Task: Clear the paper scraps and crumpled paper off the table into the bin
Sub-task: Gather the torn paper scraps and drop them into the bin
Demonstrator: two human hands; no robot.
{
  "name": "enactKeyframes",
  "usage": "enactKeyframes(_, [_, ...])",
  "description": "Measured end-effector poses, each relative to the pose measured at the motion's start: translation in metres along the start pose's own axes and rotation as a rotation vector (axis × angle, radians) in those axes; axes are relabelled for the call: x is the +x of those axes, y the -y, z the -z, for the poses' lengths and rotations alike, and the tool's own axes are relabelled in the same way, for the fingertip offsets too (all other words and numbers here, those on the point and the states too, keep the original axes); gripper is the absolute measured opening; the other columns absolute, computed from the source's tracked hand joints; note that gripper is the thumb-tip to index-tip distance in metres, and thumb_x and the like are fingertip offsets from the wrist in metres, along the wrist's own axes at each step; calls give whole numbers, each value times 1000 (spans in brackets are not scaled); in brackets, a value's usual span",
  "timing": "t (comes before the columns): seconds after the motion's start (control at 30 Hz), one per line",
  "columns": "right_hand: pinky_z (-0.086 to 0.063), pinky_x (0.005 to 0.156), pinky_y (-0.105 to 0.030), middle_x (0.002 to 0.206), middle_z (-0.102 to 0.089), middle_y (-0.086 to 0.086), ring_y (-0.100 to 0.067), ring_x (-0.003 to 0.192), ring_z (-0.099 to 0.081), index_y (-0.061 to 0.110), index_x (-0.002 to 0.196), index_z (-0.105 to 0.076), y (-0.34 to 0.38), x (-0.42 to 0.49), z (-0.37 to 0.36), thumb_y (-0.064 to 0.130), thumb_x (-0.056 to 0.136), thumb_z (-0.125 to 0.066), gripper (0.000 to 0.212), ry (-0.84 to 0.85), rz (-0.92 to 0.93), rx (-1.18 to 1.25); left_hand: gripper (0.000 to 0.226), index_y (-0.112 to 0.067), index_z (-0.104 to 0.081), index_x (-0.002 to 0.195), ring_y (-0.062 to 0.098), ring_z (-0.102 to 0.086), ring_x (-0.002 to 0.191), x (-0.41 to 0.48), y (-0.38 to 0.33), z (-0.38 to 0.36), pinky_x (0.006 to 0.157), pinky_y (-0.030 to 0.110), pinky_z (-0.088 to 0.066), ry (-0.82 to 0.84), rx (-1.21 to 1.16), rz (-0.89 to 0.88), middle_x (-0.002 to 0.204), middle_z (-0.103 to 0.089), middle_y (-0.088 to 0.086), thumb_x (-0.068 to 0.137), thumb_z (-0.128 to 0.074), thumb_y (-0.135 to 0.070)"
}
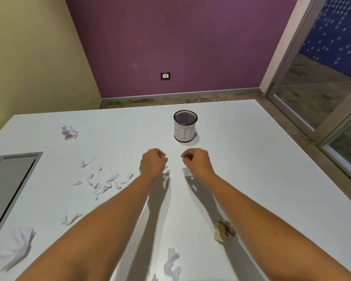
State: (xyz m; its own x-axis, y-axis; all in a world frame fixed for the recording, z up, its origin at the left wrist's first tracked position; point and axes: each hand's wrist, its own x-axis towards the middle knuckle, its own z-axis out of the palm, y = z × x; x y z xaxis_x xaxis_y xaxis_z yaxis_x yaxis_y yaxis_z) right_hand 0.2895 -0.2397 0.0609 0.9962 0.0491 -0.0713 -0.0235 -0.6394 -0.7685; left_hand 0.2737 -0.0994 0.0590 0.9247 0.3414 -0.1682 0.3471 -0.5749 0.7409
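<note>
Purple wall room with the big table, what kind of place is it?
Probably an office or meeting room: a wide white table with a grey cable hatch, a wall socket, and a glass partition door.

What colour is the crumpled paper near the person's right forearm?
Brownish tan, unlike the white scraps; the head view shows the crumpled paper clearly.

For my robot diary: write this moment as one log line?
left hand: fisted | right hand: fisted | bin: upright | paper scraps: on table

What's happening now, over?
Left hand and right hand curled shut, holding nothing visible. Paper scraps and crumpled paper lie on table. Bin ahead, unobstructed.
</note>
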Motion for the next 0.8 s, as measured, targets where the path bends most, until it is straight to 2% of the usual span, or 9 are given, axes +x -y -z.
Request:
enactKeyframes(0.1, [-48, 78, -23, 98, -72, -14, -25, 89, -66, 2, 91, -72, -8, -44, -10, -6, 82, -47, 28, 96, 38, -20, 21, -13, -63, 105, 27, -59, 107, -37, 41, 11, 87, 35, -46, 4, 294, -96, 118, -61, 7, 85, -57, -17])
enactKeyframes(0.2, [-50, 77, -21, 98, -71, -13, -18, 80, -63, 4, 93, -71, -18, -84, -19, -3, 84, -47, 26, 207, 35, -32, 22, -13, -59, 109, 24, -57, 107, -71, 79, 26, 85, 35, -45, -15, 389, -129, 123, -54, 5, 89, -53, -18])
enactKeyframes(0.3, [-45, 69, -16, 97, -71, -11, -12, 73, -57, 8, 95, -70, -28, -121, -28, 6, 85, -57, 16, 303, 58, -67, 20, -13, -59, 107, 20, -55, 109, -104, 110, 36, 83, 33, -45, -41, 407, -165, 120, -54, 1, 90, -50, -19])
enactKeyframes(0.37, [-45, 73, -17, 101, -69, -9, -10, 76, -57, 10, 99, -70, -35, -142, -33, 15, 84, -64, 17, 346, 80, -96, 20, -12, -62, 105, 20, -54, 110, -126, 128, 39, 84, 33, -46, -59, 405, -177, 118, -57, 2, 91, -50, -20])
enactKeyframes(0.47, [-44, 81, -21, 109, -64, -5, -13, 90, -60, 14, 108, -66, -42, -167, -40, 25, 82, -68, 28, 374, 82, -137, 23, -14, -62, 109, 22, -51, 115, -158, 151, 39, 89, 35, -44, -77, 434, -160, 123, -57, 1, 92, -49, -22])
enactKeyframes(0.63, [-40, 84, -21, 119, -54, -4, -17, 108, -55, 16, 120, -57, -51, -195, -45, 33, 78, -72, 48, 395, 108, -203, 23, -8, -65, 106, 29, -53, 115, -198, 168, 38, 90, 40, -42, -125, 351, -192, 120, -62, 8, 91, -54, -20])
enactKeyframes(0.73, [-40, 85, -26, 118, -50, -4, -19, 109, -50, 17, 121, -55, -56, -208, -49, 34, 77, -72, 50, 416, 163, -307, 27, -15, -63, 111, 23, -50, 120, -214, 169, 35, 93, 35, -40, -67, 298, -234, 125, -59, 2, 90, -55, -30])
enactKeyframes(0.8, [-40, 83, -24, 117, -50, -4, -19, 107, -49, 17, 121, -56, -58, -215, -50, 29, 79, -70, 46, 401, 178, -318, 37, -19, -59, 117, 20, -47, 121, -222, 168, 31, 95, 32, -41, 5, 306, -264, 127, -56, -2, 86, -58, -38])
